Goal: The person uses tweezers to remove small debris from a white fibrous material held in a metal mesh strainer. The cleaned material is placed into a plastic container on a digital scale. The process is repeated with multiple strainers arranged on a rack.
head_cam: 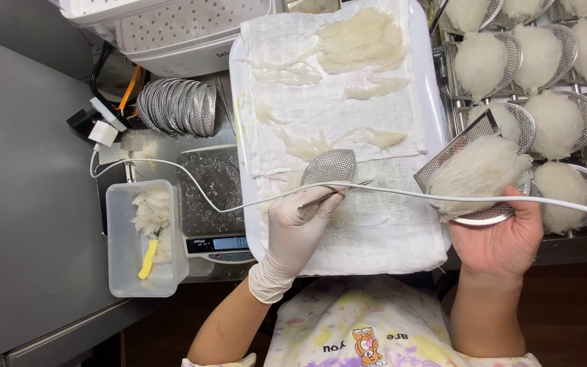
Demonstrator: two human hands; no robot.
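My gloved left hand [292,234] is closed around thin tweezers [334,193], their tips lying over the towel [375,231] that covers the white tray [239,136]. Just above the tips sits a small mesh mould [331,166], dome up, on the towel. My bare right hand [501,238] grips a filled mould [477,178], heaped with white fibrous material, at the tray's right edge. More white strands [361,41] lie spread at the towel's far end. Right of the tray a rack [456,75] holds other filled moulds. To the left stand a stack of empty moulds [178,105], a scale [219,245] and a plastic tub [137,238]. A white cable [225,207] crosses the scene.
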